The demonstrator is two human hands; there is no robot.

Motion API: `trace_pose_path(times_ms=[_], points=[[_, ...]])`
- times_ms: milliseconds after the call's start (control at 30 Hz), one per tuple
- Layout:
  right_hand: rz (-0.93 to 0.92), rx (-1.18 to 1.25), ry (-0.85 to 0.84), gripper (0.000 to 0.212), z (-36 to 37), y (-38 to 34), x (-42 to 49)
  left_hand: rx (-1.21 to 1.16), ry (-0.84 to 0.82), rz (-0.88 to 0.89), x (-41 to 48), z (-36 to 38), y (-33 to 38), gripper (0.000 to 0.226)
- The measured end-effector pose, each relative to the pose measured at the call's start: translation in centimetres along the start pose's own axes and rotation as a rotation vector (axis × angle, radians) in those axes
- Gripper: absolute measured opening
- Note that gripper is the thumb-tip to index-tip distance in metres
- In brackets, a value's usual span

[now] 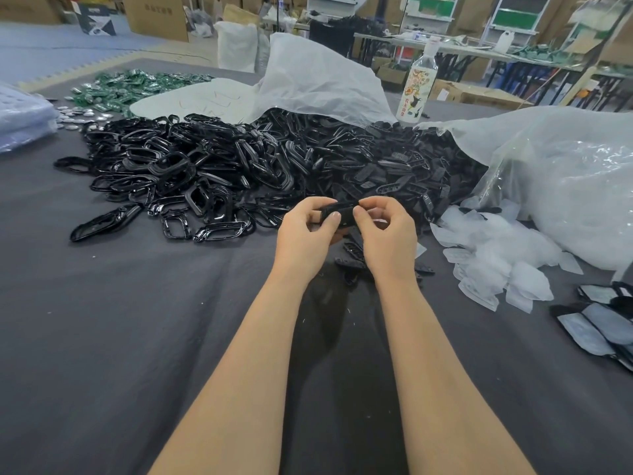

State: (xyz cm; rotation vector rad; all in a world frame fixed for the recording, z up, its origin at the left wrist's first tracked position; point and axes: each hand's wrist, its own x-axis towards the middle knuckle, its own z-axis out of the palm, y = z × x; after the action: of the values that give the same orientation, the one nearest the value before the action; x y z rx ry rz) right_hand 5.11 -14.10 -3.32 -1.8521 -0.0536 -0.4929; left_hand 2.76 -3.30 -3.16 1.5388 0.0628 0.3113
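From my remote seat I see both hands raised together just above the dark grey surface (pixel 120 320), at the near edge of the heaps. The left hand (pixel 305 231) has its fingers curled round the left end of a small black plastic part (pixel 339 214), with the thumb laid across its front. The right hand (pixel 388 231) pinches the right end between thumb and forefinger, its other fingers curled in. The part lies crosswise between the two hands, off the surface, and I cannot make out its detail. Just beyond it a pile of glossy black frames (pixel 178 166) rises to the left and a pile of flat matte black pieces (pixel 394 166) to the right, beside a clear plastic bag (pixel 548 173). A few loose black pieces (pixel 352 255) lie below the right hand. Translucent white pieces (pixel 496 258) lie near on the right, and a bottle (pixel 418 87) stands behind the heaps.
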Motion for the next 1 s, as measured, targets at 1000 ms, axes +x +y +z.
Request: trace_pose_path(times_ms=[1000], points=[[0.29,0.485,-0.225,0.01,-0.23,-0.26,0.31,-0.464,-0.086,-0.273,0.15,-0.64,0.48,0.023]])
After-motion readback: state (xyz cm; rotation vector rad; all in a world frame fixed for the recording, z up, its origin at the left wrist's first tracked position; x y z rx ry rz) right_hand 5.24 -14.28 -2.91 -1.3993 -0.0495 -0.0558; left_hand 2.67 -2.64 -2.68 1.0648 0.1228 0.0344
